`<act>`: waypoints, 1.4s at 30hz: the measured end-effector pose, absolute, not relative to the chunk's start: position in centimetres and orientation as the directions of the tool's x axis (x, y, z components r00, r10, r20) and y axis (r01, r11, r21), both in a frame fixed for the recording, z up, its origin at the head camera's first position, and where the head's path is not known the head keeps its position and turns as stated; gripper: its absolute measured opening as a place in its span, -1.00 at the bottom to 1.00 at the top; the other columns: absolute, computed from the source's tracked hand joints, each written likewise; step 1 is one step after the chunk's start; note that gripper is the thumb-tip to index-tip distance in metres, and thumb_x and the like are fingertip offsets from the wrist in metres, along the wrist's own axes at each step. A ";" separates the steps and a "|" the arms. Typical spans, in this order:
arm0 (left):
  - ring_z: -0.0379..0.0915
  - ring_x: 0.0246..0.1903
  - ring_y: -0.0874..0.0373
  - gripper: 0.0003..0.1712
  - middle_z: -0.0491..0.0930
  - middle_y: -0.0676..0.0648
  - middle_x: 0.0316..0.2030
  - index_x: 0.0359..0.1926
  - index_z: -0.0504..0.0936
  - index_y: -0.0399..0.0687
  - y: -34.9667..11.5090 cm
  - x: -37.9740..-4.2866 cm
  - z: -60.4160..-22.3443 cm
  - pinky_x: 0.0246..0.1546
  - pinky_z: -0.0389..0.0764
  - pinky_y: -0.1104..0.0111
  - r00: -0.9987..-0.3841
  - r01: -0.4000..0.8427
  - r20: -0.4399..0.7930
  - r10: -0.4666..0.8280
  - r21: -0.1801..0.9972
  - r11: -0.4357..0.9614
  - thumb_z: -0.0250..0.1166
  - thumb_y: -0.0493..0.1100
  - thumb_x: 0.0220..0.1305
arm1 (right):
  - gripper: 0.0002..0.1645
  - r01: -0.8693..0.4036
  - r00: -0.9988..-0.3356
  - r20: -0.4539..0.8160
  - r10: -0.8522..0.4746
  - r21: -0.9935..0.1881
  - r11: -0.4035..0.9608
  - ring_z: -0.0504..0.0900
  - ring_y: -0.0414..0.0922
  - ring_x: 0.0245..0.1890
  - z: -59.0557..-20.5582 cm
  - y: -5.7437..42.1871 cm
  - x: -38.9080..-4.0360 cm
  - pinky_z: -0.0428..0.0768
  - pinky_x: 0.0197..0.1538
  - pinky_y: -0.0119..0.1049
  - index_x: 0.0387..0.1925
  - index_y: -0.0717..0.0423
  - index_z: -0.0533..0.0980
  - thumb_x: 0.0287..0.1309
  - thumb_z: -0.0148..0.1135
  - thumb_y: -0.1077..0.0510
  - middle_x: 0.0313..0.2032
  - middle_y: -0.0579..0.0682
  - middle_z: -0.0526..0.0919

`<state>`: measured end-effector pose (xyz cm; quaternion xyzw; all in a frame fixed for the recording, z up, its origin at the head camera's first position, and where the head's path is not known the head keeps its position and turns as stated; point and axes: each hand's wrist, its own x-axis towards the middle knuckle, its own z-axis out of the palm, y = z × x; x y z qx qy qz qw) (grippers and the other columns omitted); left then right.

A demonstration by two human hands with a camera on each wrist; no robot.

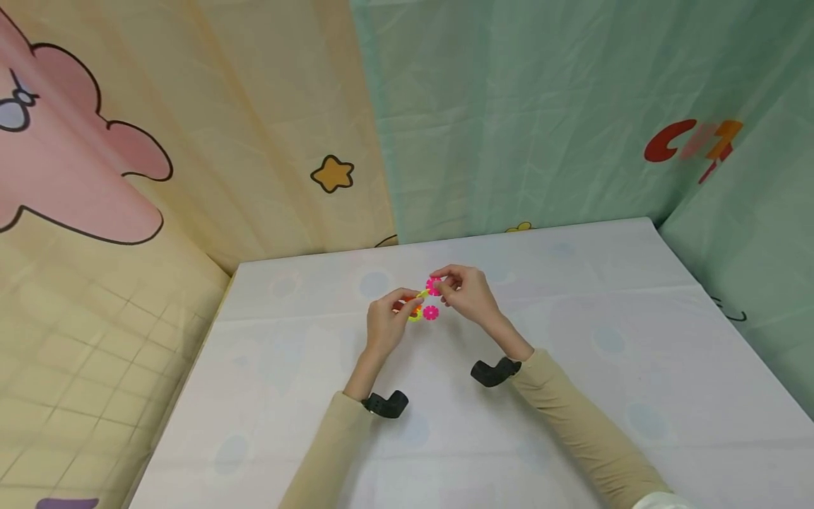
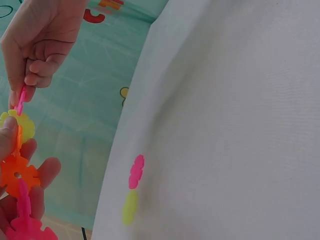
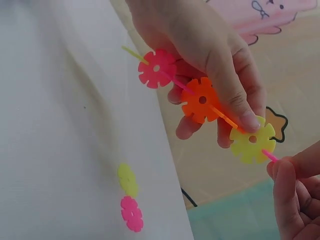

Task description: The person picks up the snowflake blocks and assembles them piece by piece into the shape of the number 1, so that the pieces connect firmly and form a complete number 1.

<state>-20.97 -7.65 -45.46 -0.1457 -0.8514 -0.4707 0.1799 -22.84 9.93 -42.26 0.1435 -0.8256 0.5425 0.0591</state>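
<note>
My left hand [image 1: 385, 323] holds a chain of notched plastic snowflake discs, its thumb pressed on a yellow disc [image 3: 244, 149] at the chain's end. Behind that one come an orange disc [image 3: 196, 109] and a pink disc [image 3: 151, 77], joined slot to slot with others seen edge-on. Thumb and fingers of my right hand [image 1: 470, 293] pinch a pink disc [image 1: 433, 285], whose edge meets the rim of the yellow one; fingers hide how deeply it sits. Below the hands, a loose pink disc [image 3: 132, 214] and a loose yellow disc [image 3: 128, 180] lie close together on the table.
A white cloth covers the table [image 1: 509, 438]. Along its far edge hangs a printed curtain [image 1: 540, 106], with more curtain on both sides. Each wrist carries a black camera mount, the left one [image 1: 386, 404] and the right one [image 1: 494, 372] both above the cloth.
</note>
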 end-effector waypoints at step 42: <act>0.55 -0.43 0.05 -0.70 0.69 -0.10 -0.31 -0.17 0.67 -0.08 -7.9 -21.3 -45.9 -0.45 0.53 0.48 -0.914 0.374 0.402 0.060 0.773 0.513 0.43 -0.03 0.12 | -0.67 -0.137 -0.974 0.062 -0.216 -0.927 0.348 0.71 0.12 -0.35 -43.0 10.3 -23.6 0.65 -0.36 -0.34 -0.08 0.19 0.58 0.18 0.31 0.08 -0.31 0.19 0.74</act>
